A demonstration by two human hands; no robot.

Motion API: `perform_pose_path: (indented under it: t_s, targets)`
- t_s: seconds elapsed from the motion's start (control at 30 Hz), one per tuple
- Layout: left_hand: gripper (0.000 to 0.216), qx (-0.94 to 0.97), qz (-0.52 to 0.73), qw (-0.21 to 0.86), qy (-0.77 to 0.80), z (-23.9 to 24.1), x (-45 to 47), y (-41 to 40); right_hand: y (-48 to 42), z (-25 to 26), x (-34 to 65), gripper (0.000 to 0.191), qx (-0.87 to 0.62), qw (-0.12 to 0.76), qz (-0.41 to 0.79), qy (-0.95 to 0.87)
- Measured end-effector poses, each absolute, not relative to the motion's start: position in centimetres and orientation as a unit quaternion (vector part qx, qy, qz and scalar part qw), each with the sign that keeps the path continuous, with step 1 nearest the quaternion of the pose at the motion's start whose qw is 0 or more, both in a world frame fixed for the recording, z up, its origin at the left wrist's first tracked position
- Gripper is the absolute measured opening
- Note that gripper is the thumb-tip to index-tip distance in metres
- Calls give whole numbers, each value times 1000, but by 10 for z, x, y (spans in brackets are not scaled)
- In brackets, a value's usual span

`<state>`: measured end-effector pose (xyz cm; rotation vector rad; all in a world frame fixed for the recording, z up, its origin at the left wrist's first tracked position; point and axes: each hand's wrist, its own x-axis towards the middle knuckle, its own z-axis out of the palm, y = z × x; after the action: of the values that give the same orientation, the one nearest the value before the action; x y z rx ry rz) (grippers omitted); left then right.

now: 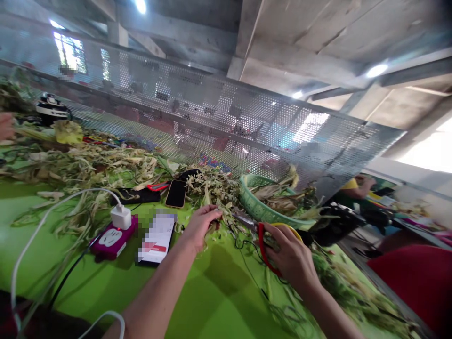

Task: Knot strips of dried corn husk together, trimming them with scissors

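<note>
The pale green basket (pixel 252 205) stands at two o'clock from the left hand (pixel 200 227), on the green counter (pixel 215 296). Its wall is pierced with small holes. Inside lie brown, dried leaves (pixel 277 202) and paler stalks; a yellowish tuft sticks up at its one o'clock, and stalks poke over the rim toward three o'clock.

The left hand has thumb and forefinger brought together, pinching a small plant scrap (pixel 213 226), its exact shape too blurred to tell. The right hand (pixel 291 256) is curled around the red and yellow handles of the scissors (pixel 249 221), just off the basket at its seven o'clock. The blades point toward ten o'clock, near the left hand; I cannot tell whether they are parted.

A loose heap of dry stems (pixel 215 188) lies at twelve o'clock from the left hand, below a perforated metal screen (pixel 197 113). A lit phone (pixel 158 238) rests at nine o'clock, with a purple power strip (pixel 129 233) beyond it, a white charger (pixel 120 217) plugged in.
</note>
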<state>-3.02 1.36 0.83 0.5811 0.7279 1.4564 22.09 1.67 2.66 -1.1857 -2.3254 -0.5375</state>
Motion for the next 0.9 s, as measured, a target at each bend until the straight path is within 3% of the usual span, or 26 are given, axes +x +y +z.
perform_pose_path:
  t_s: [0.57,0.9]
  targets:
    - [28,303,622,634,346,10,-27,12,13,24,204,32,-451,274,-87,-845]
    - [19,431,649,446,441,5,-29,17,4,45,200,36,-483,186,-110,-848]
